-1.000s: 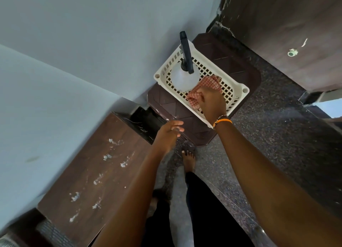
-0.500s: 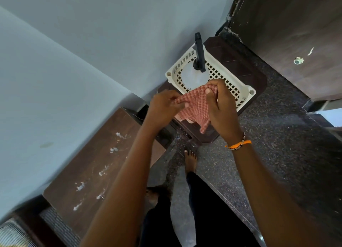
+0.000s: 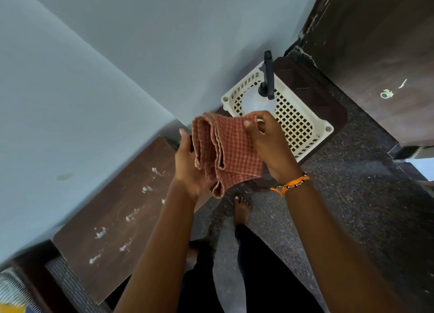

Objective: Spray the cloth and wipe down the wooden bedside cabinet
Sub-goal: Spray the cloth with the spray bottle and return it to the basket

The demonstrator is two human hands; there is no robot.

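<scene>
A folded red checked cloth [image 3: 225, 148] hangs between both hands in mid-air. My left hand [image 3: 187, 169] supports it from below and the left, palm up, fingers curled round the folds. My right hand [image 3: 270, 143] pinches its upper right corner with thumb and fingers. The spray bottle [image 3: 260, 99], white with a black trigger head, stands in a cream plastic basket [image 3: 303, 124] behind the cloth. The wooden bedside cabinet [image 3: 122, 207] lies lower left, its brown top dotted with white smears.
The basket sits on a dark brown plastic stool [image 3: 324, 96] against the pale blue wall [image 3: 141, 54]. A dark wooden door [image 3: 387, 42] fills the upper right. Speckled dark floor [image 3: 352, 195] lies to the right; my bare feet stand below the hands.
My right hand lifted the cloth out of the basket and toward me. My left hand came up and took hold of it, and the cloth has opened out wider between the hands.
</scene>
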